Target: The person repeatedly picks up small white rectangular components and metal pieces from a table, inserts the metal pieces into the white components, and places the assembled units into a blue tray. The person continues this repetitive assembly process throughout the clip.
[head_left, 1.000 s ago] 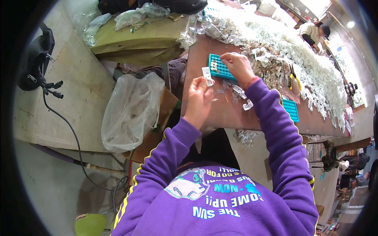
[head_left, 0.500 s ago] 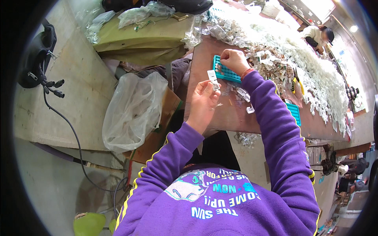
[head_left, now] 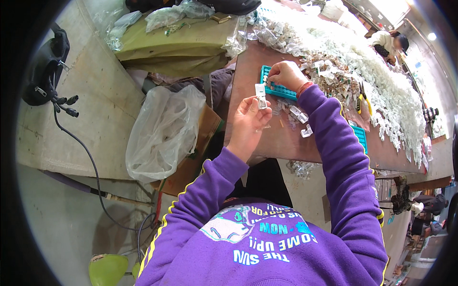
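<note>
— Up at the left hand's (head_left: 248, 119) fingertips, what is pinched?

— A small clear packet (head_left: 260, 96), held upright, long axis pointing away from the palm; the fingers are closed lightly round its lower end.

— And just to the right of it?

— The teal tray (head_left: 279, 88) lies flat on the brown table (head_left: 267, 138), its length running rightward. The right hand (head_left: 285, 75) rests on it, fingers curled down; whether they grip anything, I cannot tell. It is nearer the tray.
</note>
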Available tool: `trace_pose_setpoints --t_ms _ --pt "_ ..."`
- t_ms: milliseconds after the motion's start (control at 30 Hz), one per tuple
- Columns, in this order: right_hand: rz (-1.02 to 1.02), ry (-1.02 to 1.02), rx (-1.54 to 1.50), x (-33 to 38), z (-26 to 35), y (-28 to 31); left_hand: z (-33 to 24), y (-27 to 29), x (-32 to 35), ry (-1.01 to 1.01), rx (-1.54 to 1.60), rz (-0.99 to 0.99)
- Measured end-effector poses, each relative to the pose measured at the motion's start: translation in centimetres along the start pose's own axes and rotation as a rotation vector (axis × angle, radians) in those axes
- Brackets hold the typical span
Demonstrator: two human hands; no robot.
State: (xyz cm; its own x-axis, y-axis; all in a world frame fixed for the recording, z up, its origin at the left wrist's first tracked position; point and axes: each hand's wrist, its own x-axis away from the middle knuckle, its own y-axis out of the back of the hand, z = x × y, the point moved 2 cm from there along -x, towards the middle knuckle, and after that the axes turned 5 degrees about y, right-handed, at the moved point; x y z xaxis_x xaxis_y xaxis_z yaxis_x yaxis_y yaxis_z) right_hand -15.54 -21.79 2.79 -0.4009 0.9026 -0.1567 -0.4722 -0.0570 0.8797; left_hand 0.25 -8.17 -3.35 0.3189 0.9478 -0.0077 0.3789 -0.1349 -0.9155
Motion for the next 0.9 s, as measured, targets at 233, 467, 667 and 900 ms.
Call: trace_pose_setpoints --t_ms 233,467,667,900 --pt "-0.088 0.072 0.066 0.9 2.6 1.4 0.0 0.0 0.0 -0.003 -0.003 0.007" --pt "-0.141 0.345 -0.156 8.9 9.1 2.8 0.4 0.0 -0.2 -0.02 -0.052 -0.004" --pt "-0.373 0.365 0.058 10.5 10.7 0.5 0.5 -0.1 -0.2 -0.031 -0.15 0.031" --pt "-0.3 0.386 0.067 10.9 10.6 1.1 0.4 -0.4 -0.1 -0.022 -0.173 0.015"
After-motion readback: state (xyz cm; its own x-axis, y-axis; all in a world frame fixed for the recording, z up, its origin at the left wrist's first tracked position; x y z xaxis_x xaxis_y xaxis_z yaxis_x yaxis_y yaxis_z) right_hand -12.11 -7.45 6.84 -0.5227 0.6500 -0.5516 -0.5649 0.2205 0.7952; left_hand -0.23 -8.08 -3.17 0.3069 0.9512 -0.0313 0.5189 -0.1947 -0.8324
